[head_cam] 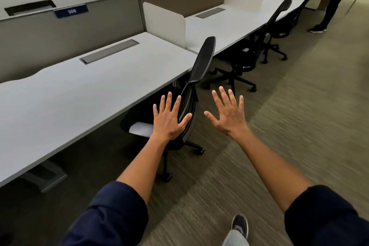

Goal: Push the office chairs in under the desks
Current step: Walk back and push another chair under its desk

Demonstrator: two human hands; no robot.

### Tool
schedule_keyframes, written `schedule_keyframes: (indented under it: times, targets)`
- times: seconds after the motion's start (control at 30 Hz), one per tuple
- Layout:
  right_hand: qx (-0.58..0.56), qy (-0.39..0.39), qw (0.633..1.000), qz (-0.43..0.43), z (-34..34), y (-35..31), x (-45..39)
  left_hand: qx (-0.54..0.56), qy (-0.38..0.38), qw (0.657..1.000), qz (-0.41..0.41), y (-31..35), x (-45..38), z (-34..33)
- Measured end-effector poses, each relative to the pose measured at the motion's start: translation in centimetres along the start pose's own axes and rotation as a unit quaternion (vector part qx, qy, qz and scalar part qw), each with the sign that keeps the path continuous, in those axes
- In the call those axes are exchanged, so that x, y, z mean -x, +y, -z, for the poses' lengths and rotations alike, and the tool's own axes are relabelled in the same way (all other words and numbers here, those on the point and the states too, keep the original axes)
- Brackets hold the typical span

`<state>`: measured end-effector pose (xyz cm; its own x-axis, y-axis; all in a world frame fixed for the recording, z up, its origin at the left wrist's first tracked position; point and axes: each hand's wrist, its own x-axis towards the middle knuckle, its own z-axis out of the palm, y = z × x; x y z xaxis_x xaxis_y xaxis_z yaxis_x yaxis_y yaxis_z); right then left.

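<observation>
A black office chair (201, 62) stands at the near white desk (83, 90), its seat partly under the desktop and its back edge-on to me. My left hand (169, 119) is open with fingers spread in front of the lower back of that chair; touching or not, I cannot tell. To its right, my right hand (227, 113) is open over the carpet, holding nothing. A second black chair (259, 42) stands at the following desk (223, 24), and a third chair (303, 4) beyond it.
White divider panels (165, 22) separate the desks. A sign reading 300 (71, 11) hangs on the grey partition. A person's legs in dark trousers (331, 0) stand at the far right. My shoe (239, 224) is on the striped carpet (299, 126).
</observation>
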<state>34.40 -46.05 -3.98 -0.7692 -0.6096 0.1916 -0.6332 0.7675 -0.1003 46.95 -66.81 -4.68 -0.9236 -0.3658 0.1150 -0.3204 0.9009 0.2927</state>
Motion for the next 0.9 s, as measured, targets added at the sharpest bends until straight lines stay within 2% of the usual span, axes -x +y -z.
schedule_keyframes:
  times: [0.23, 0.43, 0.7, 0.83, 0.9]
  targets:
    - [-0.009, -0.003, 0.995, 0.103, -0.7, 7.4, -16.5, -0.016, 0.073, 0.995, 0.071, 3.1, -13.5, 0.4]
    - [0.008, -0.027, 0.98, 0.198, -0.6, 12.0, -26.1, -0.014, 0.091, 0.986, 0.137, 7.9, -21.7, 1.2]
    - [0.004, -0.101, 0.963, 0.249, -2.1, 14.7, -37.3, -0.054, 0.047, 0.975, 0.211, 12.2, -29.3, -1.6]
    - [-0.039, -0.095, 0.961, 0.259, -3.0, 14.8, -40.3, -0.062, -0.004, 0.968, 0.242, 12.8, -30.0, -3.7]
    - [-0.068, -0.08, 0.96, 0.26, -3.3, 14.7, -40.6, -0.059, -0.002, 0.963, 0.261, 12.5, -30.0, -3.9]
